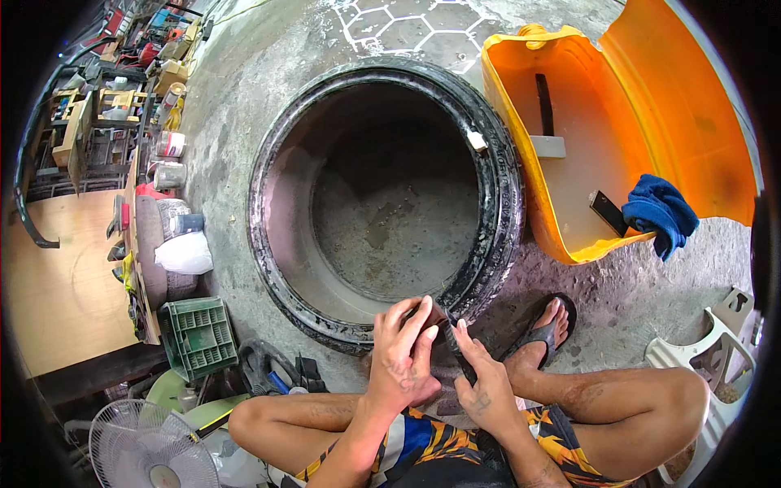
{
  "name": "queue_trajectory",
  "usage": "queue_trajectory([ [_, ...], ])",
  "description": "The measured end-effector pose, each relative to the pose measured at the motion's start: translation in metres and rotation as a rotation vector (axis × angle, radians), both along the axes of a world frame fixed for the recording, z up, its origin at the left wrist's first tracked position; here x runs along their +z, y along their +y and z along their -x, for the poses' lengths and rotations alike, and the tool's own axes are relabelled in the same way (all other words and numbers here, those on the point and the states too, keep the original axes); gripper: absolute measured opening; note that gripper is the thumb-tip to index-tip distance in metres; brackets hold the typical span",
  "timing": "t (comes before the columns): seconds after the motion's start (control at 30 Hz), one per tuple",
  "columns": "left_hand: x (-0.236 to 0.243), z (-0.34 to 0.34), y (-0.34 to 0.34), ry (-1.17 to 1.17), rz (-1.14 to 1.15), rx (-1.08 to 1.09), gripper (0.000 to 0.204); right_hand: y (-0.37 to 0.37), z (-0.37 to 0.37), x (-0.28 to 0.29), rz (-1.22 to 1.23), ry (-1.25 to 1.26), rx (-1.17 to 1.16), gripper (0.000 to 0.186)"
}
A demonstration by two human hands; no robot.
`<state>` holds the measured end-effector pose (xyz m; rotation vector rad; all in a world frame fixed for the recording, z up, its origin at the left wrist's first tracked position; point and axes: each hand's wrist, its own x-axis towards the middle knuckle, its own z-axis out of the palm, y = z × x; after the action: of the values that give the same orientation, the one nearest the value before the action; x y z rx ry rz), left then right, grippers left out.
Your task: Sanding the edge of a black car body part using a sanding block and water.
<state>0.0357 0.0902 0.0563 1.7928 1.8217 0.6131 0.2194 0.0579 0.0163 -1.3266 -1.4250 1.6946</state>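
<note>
A large hollow wheel rim with a worn dark edge lies in front of me. At its near edge, my right hand is closed around the black handle of a dark tool. My left hand is closed at the tool's flat dark upper end, with fingers and thumb pressed on it. The fingers partly hide that end, so I cannot tell the tool's exact kind. A small white block sits on the rim's upper right edge.
At right stands a cut-open yellow container of cloudy water, with a grey block, a dark bar and a blue cloth over its edge. At left are a green crate, a fan and a cluttered workbench.
</note>
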Motion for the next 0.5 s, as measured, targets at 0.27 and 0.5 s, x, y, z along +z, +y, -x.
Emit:
queue_trajectory([
  [0.27, -0.004, -0.001, -0.001, 0.007, 0.015, 0.014, 0.038, 0.002, 0.002, -0.001, -0.015, -0.006, 0.003, 0.083],
  [0.5, -0.003, 0.001, -0.002, 0.032, 0.005, -0.003, 0.037, 0.001, 0.004, 0.000, 0.030, -0.010, 0.011, 0.084],
])
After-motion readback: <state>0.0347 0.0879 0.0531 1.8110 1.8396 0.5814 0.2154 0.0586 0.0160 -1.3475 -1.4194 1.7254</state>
